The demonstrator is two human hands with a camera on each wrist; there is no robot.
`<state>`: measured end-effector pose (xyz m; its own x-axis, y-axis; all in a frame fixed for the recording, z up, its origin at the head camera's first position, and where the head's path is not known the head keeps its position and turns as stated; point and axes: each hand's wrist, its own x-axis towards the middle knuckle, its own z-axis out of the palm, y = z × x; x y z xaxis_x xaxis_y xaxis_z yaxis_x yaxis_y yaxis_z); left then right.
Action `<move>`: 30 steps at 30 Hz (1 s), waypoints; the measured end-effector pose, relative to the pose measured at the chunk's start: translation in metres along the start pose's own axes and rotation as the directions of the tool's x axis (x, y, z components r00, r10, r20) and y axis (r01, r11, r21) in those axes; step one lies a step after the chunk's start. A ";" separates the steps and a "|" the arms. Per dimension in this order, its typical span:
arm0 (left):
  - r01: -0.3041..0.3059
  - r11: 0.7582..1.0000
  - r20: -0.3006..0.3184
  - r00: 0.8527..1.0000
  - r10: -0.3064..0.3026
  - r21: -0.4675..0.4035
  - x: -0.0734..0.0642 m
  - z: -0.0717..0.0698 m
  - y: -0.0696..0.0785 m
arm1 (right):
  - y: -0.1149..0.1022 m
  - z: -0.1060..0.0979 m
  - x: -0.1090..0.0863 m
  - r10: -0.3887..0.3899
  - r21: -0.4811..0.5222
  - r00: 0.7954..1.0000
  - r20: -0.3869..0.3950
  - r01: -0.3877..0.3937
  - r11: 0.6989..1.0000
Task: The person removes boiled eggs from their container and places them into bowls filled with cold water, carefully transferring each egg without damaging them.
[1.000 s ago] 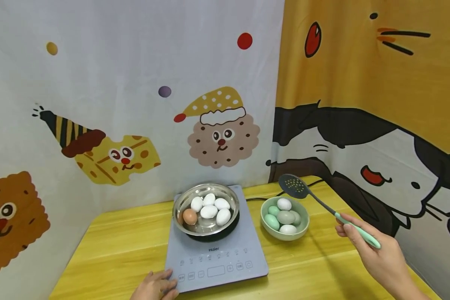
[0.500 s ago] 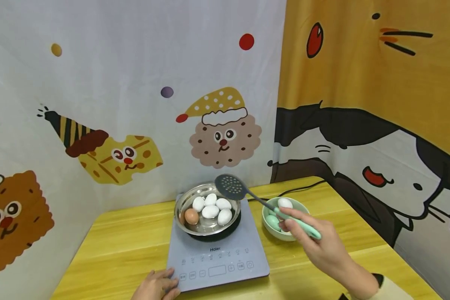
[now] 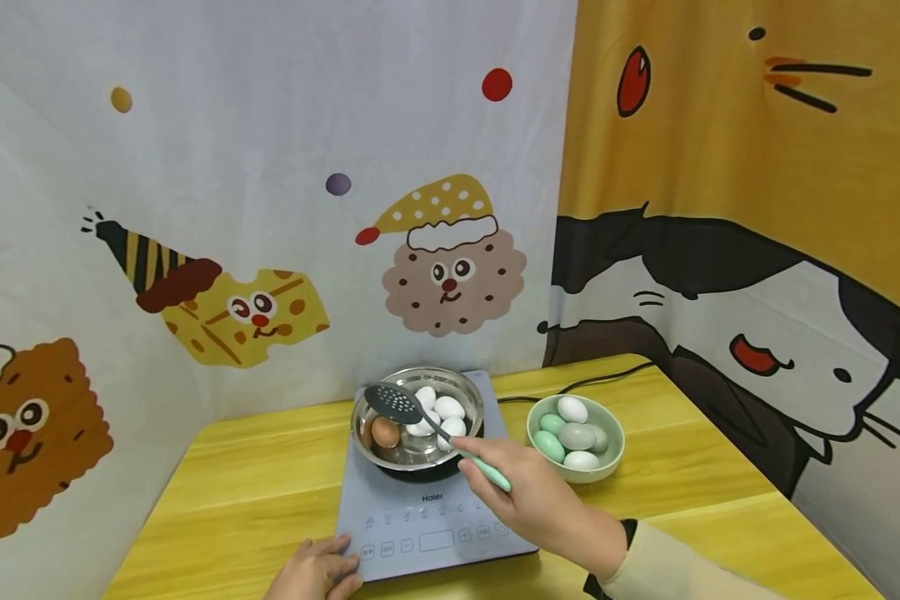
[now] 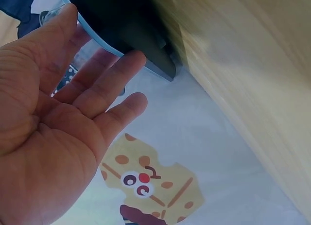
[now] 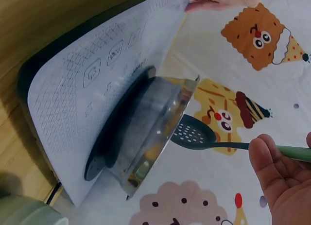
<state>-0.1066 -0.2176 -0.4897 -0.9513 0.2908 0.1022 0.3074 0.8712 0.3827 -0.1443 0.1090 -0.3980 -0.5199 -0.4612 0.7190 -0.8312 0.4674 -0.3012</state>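
Observation:
My right hand (image 3: 532,492) grips the mint-green handle of a dark slotted spoon (image 3: 390,402). In the head view the spoon's perforated head appears over the left part of a steel pan (image 3: 360,433). The right wrist view shows the spoon head (image 5: 194,132) beside the pan's rim. Inside the pan lie several white eggs (image 3: 450,407) and one brown egg (image 3: 385,432), some partly hidden by the spoon. Beneath the pan is a grey induction cooker (image 3: 375,492). My left hand (image 3: 315,571) touches its front left corner with fairly straight fingers.
A pale green bowl (image 3: 577,475) with several green, grey and white eggs stands right of the cooker. Behind it a black cable (image 3: 607,377) runs across the wooden table (image 3: 225,483). Cartoon-printed curtains (image 3: 270,150) hang behind the table and along its right side.
My right hand has carried the slotted spoon leftward from beyond the bowl, across it, to over the pan. My left hand has stayed at the cooker's corner.

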 end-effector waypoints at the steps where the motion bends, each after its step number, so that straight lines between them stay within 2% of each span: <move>1: 0.005 1.000 0.002 1.000 -0.005 -0.004 0.000 -0.001 0.000 | 0.000 0.002 0.001 -0.019 -0.010 1.000 -0.002 0.019 1.000; 6: 0.018 1.000 0.011 1.000 -0.018 -0.010 -0.001 -0.003 0.001 | -0.003 0.015 0.005 -0.115 -0.091 0.993 0.010 0.116 0.989; 11: -0.013 1.000 0.020 1.000 0.013 -0.002 0.000 -0.003 0.001 | -0.009 0.021 0.005 -0.148 -0.117 0.987 0.062 0.154 0.981; 15: -0.018 1.000 0.024 1.000 0.018 -0.010 -0.001 -0.003 0.001 | -0.014 0.015 -0.002 -0.151 -0.079 0.987 0.054 0.155 0.985; 20: -0.023 1.000 0.039 0.999 0.024 -0.005 0.001 -0.003 0.001 | -0.011 -0.006 -0.017 -0.128 -0.001 0.992 0.017 0.128 0.992; 24: -0.018 0.999 0.060 0.998 0.020 -0.031 0.003 -0.003 0.000 | 0.001 -0.024 -0.029 -0.041 0.145 0.999 0.006 0.040 0.989; 26: -0.009 0.999 0.068 0.998 0.013 -0.048 0.003 -0.004 -0.001 | 0.008 -0.029 -0.033 0.046 0.249 0.999 0.013 -0.048 0.967; 27: -0.007 0.999 0.069 0.998 0.011 -0.054 0.003 -0.004 -0.001 | 0.012 -0.031 -0.034 0.107 0.313 0.994 0.028 -0.110 0.943; 28: -0.006 0.998 0.070 0.997 0.010 -0.056 0.003 -0.003 -0.001 | 0.016 -0.031 -0.036 0.171 0.371 0.984 0.045 -0.175 0.912; 29: -0.007 0.998 0.069 0.998 0.011 -0.055 0.003 -0.003 -0.002 | 0.019 -0.032 -0.036 0.239 0.431 0.969 0.068 -0.245 0.869; 30: -0.014 0.999 0.067 0.998 0.017 -0.053 0.003 -0.002 -0.002 | 0.021 -0.032 -0.036 0.319 0.496 0.942 0.104 -0.327 0.805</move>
<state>-0.1100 -0.2192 -0.4878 -0.9423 0.3315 0.0470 0.3188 0.8452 0.4290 -0.1368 0.1599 -0.4106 -0.7751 -0.3639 0.5166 -0.5967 0.1525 -0.7878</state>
